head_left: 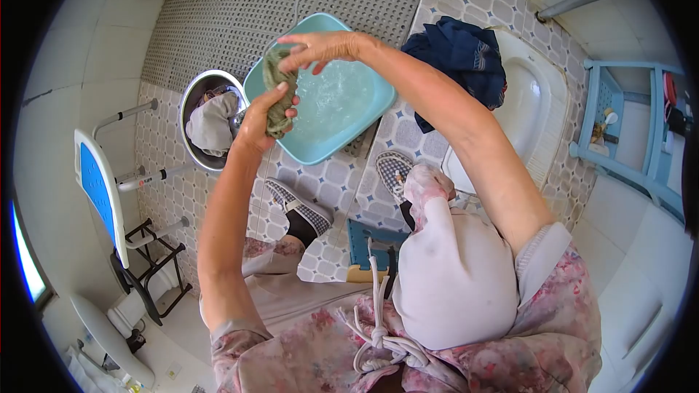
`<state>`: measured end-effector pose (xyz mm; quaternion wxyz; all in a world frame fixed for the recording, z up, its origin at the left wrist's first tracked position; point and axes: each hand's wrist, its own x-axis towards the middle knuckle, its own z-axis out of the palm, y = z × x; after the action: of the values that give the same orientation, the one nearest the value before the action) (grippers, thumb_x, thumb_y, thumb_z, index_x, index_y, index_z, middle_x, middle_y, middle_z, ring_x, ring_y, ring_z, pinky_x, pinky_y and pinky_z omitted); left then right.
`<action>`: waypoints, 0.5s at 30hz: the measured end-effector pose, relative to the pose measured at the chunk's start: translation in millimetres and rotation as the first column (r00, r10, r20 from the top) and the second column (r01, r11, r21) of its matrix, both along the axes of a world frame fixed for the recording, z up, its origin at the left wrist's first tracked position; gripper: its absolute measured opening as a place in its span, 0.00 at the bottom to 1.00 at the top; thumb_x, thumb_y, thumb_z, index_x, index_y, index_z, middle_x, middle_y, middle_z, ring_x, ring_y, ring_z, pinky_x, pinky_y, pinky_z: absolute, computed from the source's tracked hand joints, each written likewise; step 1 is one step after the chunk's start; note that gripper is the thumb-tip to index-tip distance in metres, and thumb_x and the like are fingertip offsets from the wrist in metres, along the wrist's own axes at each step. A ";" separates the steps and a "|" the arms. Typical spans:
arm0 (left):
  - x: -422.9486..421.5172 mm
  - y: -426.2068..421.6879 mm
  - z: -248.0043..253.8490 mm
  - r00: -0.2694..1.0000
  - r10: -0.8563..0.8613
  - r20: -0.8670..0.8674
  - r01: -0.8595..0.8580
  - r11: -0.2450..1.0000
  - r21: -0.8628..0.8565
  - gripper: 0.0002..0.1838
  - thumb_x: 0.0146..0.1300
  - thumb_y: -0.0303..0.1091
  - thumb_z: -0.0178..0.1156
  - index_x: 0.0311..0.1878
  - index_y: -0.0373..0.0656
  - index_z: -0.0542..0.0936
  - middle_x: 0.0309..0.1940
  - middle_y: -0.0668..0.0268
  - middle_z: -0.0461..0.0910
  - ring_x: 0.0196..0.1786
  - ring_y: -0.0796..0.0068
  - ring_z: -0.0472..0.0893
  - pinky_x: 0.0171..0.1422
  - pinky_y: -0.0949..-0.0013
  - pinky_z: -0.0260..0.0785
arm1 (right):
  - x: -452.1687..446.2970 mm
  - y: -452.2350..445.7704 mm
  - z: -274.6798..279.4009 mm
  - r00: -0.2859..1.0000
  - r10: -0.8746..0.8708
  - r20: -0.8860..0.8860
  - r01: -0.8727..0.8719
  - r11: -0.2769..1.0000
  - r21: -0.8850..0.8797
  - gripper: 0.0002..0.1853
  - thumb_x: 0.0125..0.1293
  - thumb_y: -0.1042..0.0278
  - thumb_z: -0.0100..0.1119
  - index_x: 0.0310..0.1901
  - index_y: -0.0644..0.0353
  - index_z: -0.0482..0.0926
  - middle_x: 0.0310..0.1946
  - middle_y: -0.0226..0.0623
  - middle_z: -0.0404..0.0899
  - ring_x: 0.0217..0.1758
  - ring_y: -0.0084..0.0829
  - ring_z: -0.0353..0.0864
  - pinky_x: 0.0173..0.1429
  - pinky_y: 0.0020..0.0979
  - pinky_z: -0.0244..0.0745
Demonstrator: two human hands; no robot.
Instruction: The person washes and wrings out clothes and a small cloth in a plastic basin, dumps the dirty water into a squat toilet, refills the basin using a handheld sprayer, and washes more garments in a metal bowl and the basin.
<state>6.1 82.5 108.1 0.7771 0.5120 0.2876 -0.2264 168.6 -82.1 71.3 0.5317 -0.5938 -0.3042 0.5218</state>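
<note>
Left hand [261, 118]: here we have it closed firmly round the lower part of the wrung-looking green cloth [273, 73], thumb laid across the front, fingertips showing at the far side
Right hand [314, 49]: up at the top end of that cloth, fingers partly spread and bent, palm down; from here I cannot tell how firmly they touch it
Green cloth: bunched lengthwise, held up over the left side of the basin
Basin [314, 155]: pale turquoise, and look at the water [331, 98] in it, rippled and catching the light
Metal bowl [183, 120]: just left of the basin, a light grey cloth [212, 124] heaped inside
Dark blue clothing [451, 54]: over on the other side, crumpled by the white squat toilet [520, 127], partly over its edge
Floor [342, 193]: patterned tiles, a grey perforated mat [218, 18] spread beyond the basin
Feet: both in checkered shoes [302, 200], set apart on the near side of the basin
Room sides: a blue and white chair [100, 189] to the left, a light blue rack [619, 156] to the right
</note>
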 end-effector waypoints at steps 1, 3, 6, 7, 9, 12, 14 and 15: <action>-3.5 -3.3 3.9 1.000 0.009 0.027 -0.005 0.989 -0.151 0.22 0.69 0.48 0.57 0.54 0.40 0.72 0.35 0.67 0.76 0.27 0.84 0.72 0.20 0.78 0.61 | -2.2 3.2 0.5 0.996 -0.022 -0.082 0.029 0.996 0.087 0.61 0.49 0.32 0.71 0.76 0.56 0.49 0.70 0.55 0.60 0.69 0.51 0.66 0.66 0.45 0.72; -11.2 -9.2 7.6 0.996 0.044 0.075 -0.007 0.898 -0.440 0.24 0.70 0.51 0.56 0.55 0.38 0.71 0.35 0.66 0.74 0.25 0.84 0.70 0.18 0.79 0.58 | -12.0 11.3 4.5 0.967 -0.040 -0.250 0.104 0.963 0.248 0.58 0.53 0.35 0.70 0.76 0.56 0.50 0.69 0.55 0.61 0.69 0.49 0.65 0.66 0.47 0.71; -16.2 -28.6 6.1 0.990 0.105 0.097 -0.017 0.759 -0.651 0.28 0.71 0.54 0.54 0.56 0.36 0.68 0.32 0.67 0.70 0.22 0.85 0.66 0.16 0.81 0.55 | -31.4 24.4 18.8 0.873 0.123 -0.472 0.120 0.884 0.452 0.38 0.63 0.57 0.63 0.72 0.58 0.59 0.62 0.49 0.70 0.60 0.41 0.76 0.59 0.42 0.78; -17.7 -33.0 5.2 0.987 0.121 0.102 -0.015 0.709 -0.705 0.29 0.71 0.54 0.54 0.57 0.35 0.67 0.31 0.67 0.69 0.22 0.85 0.66 0.15 0.81 0.55 | -37.4 26.6 24.6 0.841 0.159 -0.517 0.142 0.857 0.495 0.34 0.65 0.62 0.61 0.71 0.58 0.62 0.60 0.48 0.72 0.57 0.38 0.78 0.57 0.40 0.80; -19.0 -36.6 6.2 0.991 0.113 0.075 -0.065 0.883 -0.465 0.25 0.69 0.50 0.58 0.54 0.38 0.69 0.31 0.68 0.71 0.21 0.85 0.66 0.16 0.81 0.55 | -43.4 30.3 26.6 0.899 0.005 -0.438 0.201 0.884 0.423 0.24 0.61 0.73 0.55 0.61 0.61 0.73 0.54 0.42 0.78 0.47 0.32 0.82 0.49 0.32 0.81; -14.3 -40.7 9.5 0.995 0.094 -0.017 -0.093 0.995 0.043 0.17 0.63 0.41 0.63 0.48 0.40 0.74 0.30 0.69 0.75 0.21 0.85 0.69 0.17 0.80 0.57 | -52.2 43.8 6.2 0.968 -0.157 -0.195 0.216 0.917 0.337 0.18 0.56 0.75 0.53 0.49 0.63 0.82 0.47 0.37 0.83 0.42 0.31 0.83 0.46 0.31 0.80; -21.2 -37.4 -21.8 0.995 0.075 0.061 -0.090 0.946 0.311 0.15 0.61 0.39 0.64 0.45 0.40 0.75 0.29 0.68 0.75 0.21 0.84 0.69 0.18 0.78 0.58 | -63.5 50.9 -8.0 0.960 -0.241 0.142 0.202 0.948 0.247 0.17 0.55 0.75 0.53 0.47 0.62 0.83 0.46 0.37 0.83 0.41 0.30 0.82 0.47 0.32 0.79; -22.7 -37.5 -35.6 0.993 0.058 0.099 -0.096 0.895 0.435 0.14 0.60 0.37 0.64 0.43 0.39 0.75 0.29 0.68 0.76 0.21 0.84 0.69 0.18 0.77 0.58 | -67.9 52.1 -8.6 0.912 -0.263 0.314 0.207 0.958 0.200 0.17 0.55 0.75 0.53 0.47 0.61 0.83 0.46 0.37 0.83 0.40 0.29 0.82 0.47 0.32 0.79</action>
<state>-16.5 45.1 72.5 0.6615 0.6709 0.3188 -0.1034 100.6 -30.0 62.7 0.5775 -0.6612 -0.3582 0.3178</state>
